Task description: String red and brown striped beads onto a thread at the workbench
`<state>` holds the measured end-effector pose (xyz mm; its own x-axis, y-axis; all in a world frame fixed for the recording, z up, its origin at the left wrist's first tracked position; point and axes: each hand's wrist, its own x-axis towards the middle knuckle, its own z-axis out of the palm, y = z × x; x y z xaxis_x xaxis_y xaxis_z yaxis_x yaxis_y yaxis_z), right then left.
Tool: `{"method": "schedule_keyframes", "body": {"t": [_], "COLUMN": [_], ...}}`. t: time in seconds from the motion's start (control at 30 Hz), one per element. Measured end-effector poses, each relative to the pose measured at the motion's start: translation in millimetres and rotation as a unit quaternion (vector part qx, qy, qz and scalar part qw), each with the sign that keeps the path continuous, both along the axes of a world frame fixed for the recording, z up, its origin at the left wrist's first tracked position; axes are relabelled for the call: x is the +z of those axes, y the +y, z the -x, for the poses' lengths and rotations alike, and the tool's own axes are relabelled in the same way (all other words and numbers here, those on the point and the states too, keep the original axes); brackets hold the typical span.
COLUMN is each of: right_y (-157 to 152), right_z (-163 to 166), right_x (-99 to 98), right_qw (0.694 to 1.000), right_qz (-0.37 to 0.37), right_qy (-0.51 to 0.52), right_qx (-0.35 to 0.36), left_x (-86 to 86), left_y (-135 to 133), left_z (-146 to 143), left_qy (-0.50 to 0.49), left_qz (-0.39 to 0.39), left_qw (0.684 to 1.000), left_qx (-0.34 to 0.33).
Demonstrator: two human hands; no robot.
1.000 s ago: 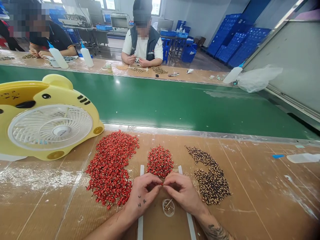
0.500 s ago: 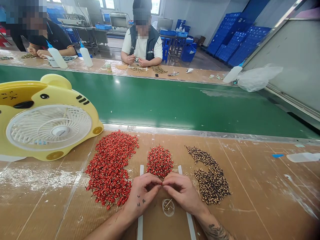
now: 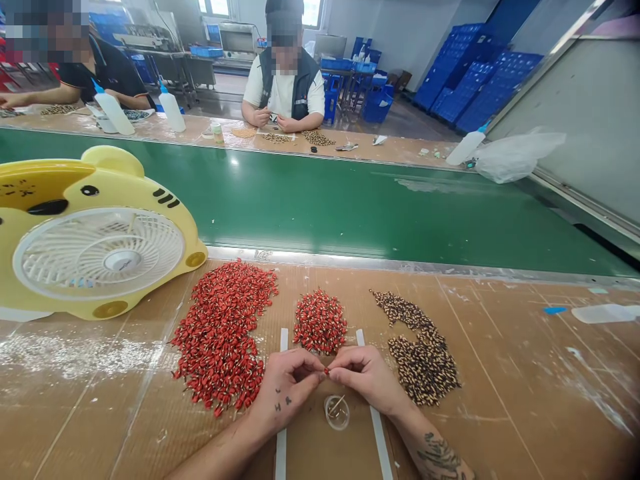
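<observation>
My left hand and my right hand meet at the fingertips, pinching one tiny red piece between them. Its exact kind is too small to make out. Just beyond the fingers lies a small heap of red pieces with pale and dark tips. A larger pile of red pieces with thin stems spreads beside my left hand. Past my right hand is a curved pile of small black-and-gold pieces. Below the fingers stands a small clear round dish with a thin stick leaning in it.
White tape strips flank the work spot on the brown cardboard-covered table. A yellow animal-shaped fan stands at left. Beyond runs a green conveyor belt; two people sit across it. A plastic bottle lies at right.
The red piece shows more between my fingertips, and my right hand has turned slightly. The stick in the dish sits a little differently. The person at far left has stretched an arm outward.
</observation>
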<state>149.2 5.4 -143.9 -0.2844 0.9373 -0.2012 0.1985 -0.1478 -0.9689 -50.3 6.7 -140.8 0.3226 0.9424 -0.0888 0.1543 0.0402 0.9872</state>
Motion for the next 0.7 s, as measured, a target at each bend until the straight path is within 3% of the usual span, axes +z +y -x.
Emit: {"method": "schedule_keyframes", "body": {"t": [0.37,0.53,0.7], "right_y": [3,1,-1], "right_z": [3,8,6], "right_x": [-0.4,-0.4,0.3], "right_qw": [0.999,0.999,0.995], "right_qz": [0.044,0.015,0.047], "right_qy": [-0.003,0.003,0.058], "right_qx": [-0.008,-0.041,-0.070], "left_x": [-11.1,-4.6,8.3], "left_y": [-2,6,21], "left_z": [-3,-1,6], "left_qy": [0.002,0.020,0.080], "left_qz": [-0.011,-0.016,-0.074], "left_qw": [1.000,1.000,0.993], "left_qx": [0.002,0.005,0.033]}}
